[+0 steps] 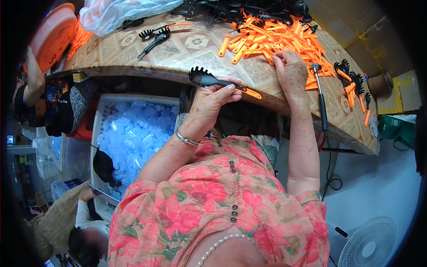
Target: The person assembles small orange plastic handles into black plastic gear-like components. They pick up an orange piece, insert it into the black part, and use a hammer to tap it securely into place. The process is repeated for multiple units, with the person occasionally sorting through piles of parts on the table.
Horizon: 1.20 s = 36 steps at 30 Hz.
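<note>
My left hand [210,106] is closed around a black pasta server [203,78] just off the table's front edge. Its toothed head points left, and an orange handle piece [253,94] shows at its right end. My right hand [291,73] rests at the near side of a heap of orange handle pieces [282,38]. Thumb and fingers there are pinched at the end of one orange handle piece [267,57]; the fingertips partly hide the grip.
A hammer [322,100] lies right of the heap, with several pasta servers [356,82] beyond it. Two more servers [155,42] lie back left. A crate of clear bluish pieces [138,133] stands below the table. Another person's hand [34,73] holds an orange basin [55,38].
</note>
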Each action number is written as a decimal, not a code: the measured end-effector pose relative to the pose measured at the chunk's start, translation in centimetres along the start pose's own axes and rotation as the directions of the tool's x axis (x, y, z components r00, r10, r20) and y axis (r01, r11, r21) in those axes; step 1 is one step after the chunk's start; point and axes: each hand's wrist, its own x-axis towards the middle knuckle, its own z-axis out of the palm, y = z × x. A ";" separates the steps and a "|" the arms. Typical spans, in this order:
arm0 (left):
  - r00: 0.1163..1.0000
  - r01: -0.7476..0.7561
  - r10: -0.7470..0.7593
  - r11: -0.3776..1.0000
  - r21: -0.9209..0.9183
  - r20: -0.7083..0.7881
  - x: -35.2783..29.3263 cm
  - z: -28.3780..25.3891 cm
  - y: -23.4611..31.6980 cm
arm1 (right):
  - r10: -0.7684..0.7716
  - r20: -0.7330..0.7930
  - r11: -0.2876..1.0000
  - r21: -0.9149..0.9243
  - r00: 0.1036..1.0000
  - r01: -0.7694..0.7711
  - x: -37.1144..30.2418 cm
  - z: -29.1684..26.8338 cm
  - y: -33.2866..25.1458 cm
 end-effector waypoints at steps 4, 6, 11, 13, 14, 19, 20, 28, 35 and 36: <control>1.000 0.008 -0.008 1.000 0.011 0.001 0.1 0.4 0.3 | 0.180 0.212 0.766 0.583 0.961 -0.272 -1.9 -1.8 -1.0; 0.999 -0.027 0.027 1.000 -0.008 0.019 0.0 -0.2 0.1 | 0.066 0.276 0.744 0.627 0.959 -0.232 -3.4 -3.1 -3.2; 0.998 -0.049 0.047 0.998 0.044 0.050 0.2 0.0 0.3 | 0.155 0.061 0.872 0.460 0.986 -0.166 -3.9 -3.9 -3.3; 0.998 -0.045 0.042 0.997 0.059 0.056 0.1 0.1 0.4 | 0.076 -0.108 0.972 0.231 0.991 -0.049 -2.2 -3.6 -1.5; 0.997 -0.045 0.041 0.997 0.069 0.058 0.1 0.2 0.4 | -0.043 -0.182 0.997 0.055 0.982 0.054 -1.3 -3.6 -1.0; 0.997 -0.046 0.041 0.996 0.080 0.063 0.4 0.2 0.4 | -0.088 0.129 0.991 -0.093 0.988 0.100 1.0 -1.4 -2.2; 0.997 -0.041 0.036 0.996 0.078 0.069 0.5 0.3 0.4 | -0.046 0.188 0.977 -0.196 0.981 0.083 1.2 -0.7 -2.3; 0.998 -0.049 0.044 0.995 0.089 0.051 0.3 -0.9 1.0 | 0.130 0.170 0.951 -0.301 0.977 -0.074 2.7 -0.5 -1.0; 0.996 -0.051 0.043 0.993 0.110 0.073 0.5 0.0 1.5 | -0.225 0.022 0.970 -0.092 0.974 0.226 6.2 2.5 -0.6; 0.996 -0.052 0.044 0.993 0.107 0.079 0.6 0.0 1.5 | -0.273 0.009 0.956 -0.113 0.962 0.272 6.3 2.9 -0.7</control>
